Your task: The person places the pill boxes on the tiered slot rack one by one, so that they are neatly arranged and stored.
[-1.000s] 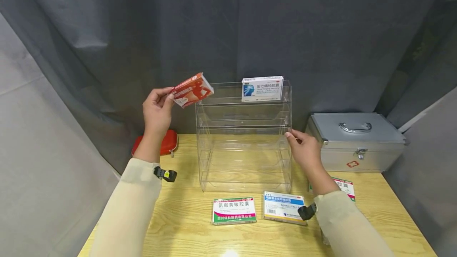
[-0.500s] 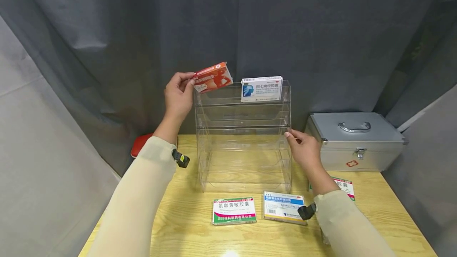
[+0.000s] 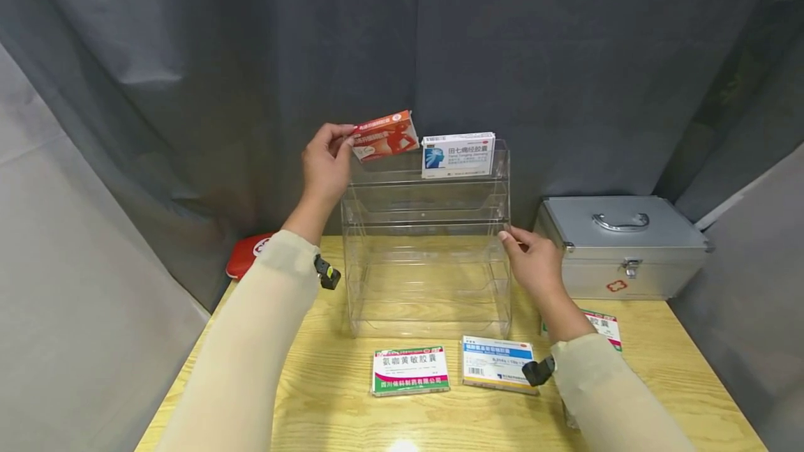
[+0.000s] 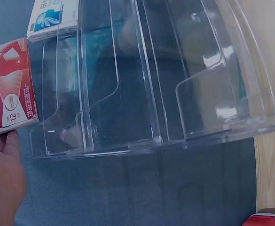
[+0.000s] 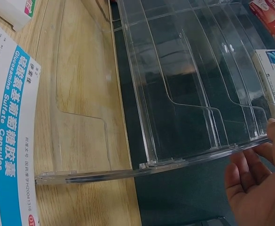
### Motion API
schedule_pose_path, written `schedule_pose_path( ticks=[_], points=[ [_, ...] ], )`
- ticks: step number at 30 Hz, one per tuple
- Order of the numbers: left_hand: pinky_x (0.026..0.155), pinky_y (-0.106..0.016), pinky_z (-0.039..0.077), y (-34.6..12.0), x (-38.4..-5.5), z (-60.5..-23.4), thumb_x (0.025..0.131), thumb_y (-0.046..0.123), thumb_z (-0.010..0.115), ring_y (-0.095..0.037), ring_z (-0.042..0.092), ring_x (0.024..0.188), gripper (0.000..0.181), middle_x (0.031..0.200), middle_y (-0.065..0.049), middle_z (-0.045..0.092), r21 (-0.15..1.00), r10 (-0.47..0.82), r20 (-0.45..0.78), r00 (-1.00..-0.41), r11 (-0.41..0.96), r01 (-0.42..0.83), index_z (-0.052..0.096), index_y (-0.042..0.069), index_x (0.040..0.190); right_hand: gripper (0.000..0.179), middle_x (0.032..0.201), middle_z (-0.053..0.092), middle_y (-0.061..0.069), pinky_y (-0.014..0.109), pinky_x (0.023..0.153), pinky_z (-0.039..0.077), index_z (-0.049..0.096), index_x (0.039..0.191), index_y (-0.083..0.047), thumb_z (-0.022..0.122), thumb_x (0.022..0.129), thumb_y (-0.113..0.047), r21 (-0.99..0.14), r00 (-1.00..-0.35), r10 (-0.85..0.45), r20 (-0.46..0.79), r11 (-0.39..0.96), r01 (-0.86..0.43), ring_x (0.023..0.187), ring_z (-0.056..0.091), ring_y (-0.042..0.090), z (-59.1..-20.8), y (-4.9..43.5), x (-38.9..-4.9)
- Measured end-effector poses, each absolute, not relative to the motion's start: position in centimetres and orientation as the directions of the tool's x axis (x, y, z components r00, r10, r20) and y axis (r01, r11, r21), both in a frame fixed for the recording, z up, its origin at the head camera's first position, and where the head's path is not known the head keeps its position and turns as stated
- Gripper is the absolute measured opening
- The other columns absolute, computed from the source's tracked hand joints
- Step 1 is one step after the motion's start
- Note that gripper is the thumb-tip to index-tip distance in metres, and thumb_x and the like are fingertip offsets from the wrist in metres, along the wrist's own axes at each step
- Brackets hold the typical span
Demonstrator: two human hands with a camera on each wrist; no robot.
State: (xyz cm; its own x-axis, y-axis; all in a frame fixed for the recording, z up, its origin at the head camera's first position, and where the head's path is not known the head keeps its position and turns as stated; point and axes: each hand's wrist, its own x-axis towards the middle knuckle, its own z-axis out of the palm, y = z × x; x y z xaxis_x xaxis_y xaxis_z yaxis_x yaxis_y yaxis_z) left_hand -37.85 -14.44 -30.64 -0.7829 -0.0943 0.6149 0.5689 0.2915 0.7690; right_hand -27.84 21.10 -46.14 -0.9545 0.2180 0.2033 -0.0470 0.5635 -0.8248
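My left hand [image 3: 328, 162] pinches the left end of a red medicine box [image 3: 384, 136], tilted slightly and held at the top left of a clear tiered display rack [image 3: 427, 215]. In the left wrist view the red box [image 4: 9, 87] is beside the rack's upper edge. A white medicine box with a blue head picture [image 3: 458, 155] stands in the top tier on the right, close to the red one. My right hand [image 3: 537, 264] grips the rack's right side edge between thumb and fingers, as the right wrist view also shows.
Before the rack lie a green-and-white medicine box [image 3: 410, 371] and a blue-and-white one [image 3: 498, 364]. Another box [image 3: 603, 328] is partly behind my right wrist. A silver first-aid case [image 3: 624, 250] stands at right, a red pouch [image 3: 245, 257] at left. A grey curtain [image 3: 352, 33] hangs behind.
My left hand has carried the red box rightward and up, from left of the rack to over its top tier. My right hand stays on the rack's side.
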Motion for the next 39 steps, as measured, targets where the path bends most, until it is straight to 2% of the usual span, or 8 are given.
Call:
schedule_pose_path(
  ticks=[7,10,13,16,29,39],
  points=[
    [0.084,-0.026,0.06,-14.7,-38.6,-30.8,0.109,0.004,0.064,-0.027,0.077,0.114,0.018,0.123,-0.019,0.077,0.76,-0.064,0.586,-0.808,0.39,0.52,0.072,0.0,0.125,0.055,0.145,0.069,0.024,0.06,0.1,0.06,0.065,0.152,-0.01,0.058,0.113,-0.048,-0.829,-0.953,0.221,0.209,0.557,-0.053,0.125,0.068,0.043,-46.2,21.0,-27.9],
    [0.088,-0.032,0.063,-14.8,-38.7,-30.9,0.11,0.007,0.064,-0.027,0.077,0.115,0.019,0.124,-0.017,0.077,0.741,-0.043,0.571,-0.82,0.457,0.493,0.072,0.003,0.127,0.055,0.144,0.069,0.024,0.059,0.1,0.06,0.065,0.152,-0.01,0.058,0.113,-0.048,-0.828,-0.952,0.222,0.21,0.558,-0.053,0.125,0.068,0.043,-46.2,21.0,-27.8],
    [0.096,-0.038,0.065,-14.9,-38.8,-30.8,0.111,0.011,0.062,-0.026,0.075,0.121,0.02,0.129,-0.014,0.077,0.704,-0.004,0.564,-0.826,0.524,0.479,0.071,0.006,0.129,0.054,0.143,0.07,0.025,0.06,0.1,0.06,0.065,0.151,-0.009,0.059,0.113,-0.047,-0.826,-0.95,0.226,0.217,0.56,-0.055,0.124,0.069,0.044,-46.1,21.0,-27.9],
    [0.099,-0.041,0.065,-14.9,-38.9,-30.6,0.112,0.013,0.062,-0.026,0.074,0.123,0.02,0.131,-0.014,0.076,0.668,0.036,0.564,-0.825,0.567,0.482,0.071,0.007,0.129,0.054,0.143,0.07,0.024,0.06,0.1,0.059,0.066,0.151,-0.01,0.059,0.112,-0.047,-0.826,-0.948,0.231,0.219,0.561,-0.054,0.124,0.069,0.043,-46.0,21.0,-27.9],
    [0.091,-0.044,0.063,-14.7,-38.5,-30.4,0.114,0.015,0.059,-0.03,0.071,0.113,0.019,0.125,-0.013,0.072,0.5,0.111,0.554,-0.825,0.748,0.436,0.071,0.008,0.126,0.054,0.145,0.069,0.024,0.059,0.1,0.06,0.065,0.152,-0.011,0.058,0.113,-0.048,-0.825,-0.952,0.232,0.201,0.565,-0.036,0.125,0.068,0.043,-46.2,20.9,-27.9],
    [0.108,-0.048,0.058,-15.3,-39.1,-30.7,0.112,0.004,0.055,-0.037,0.069,0.124,0.019,0.131,-0.018,0.072,0.324,0.209,0.576,-0.79,0.829,0.456,0.071,-0.001,0.122,0.053,0.143,0.07,0.024,0.059,0.1,0.059,0.066,0.15,-0.009,0.059,0.113,-0.045,-0.826,-0.945,0.244,0.22,0.561,-0.047,0.123,0.069,0.043,-46.2,20.8,-27.9]
  ],
)
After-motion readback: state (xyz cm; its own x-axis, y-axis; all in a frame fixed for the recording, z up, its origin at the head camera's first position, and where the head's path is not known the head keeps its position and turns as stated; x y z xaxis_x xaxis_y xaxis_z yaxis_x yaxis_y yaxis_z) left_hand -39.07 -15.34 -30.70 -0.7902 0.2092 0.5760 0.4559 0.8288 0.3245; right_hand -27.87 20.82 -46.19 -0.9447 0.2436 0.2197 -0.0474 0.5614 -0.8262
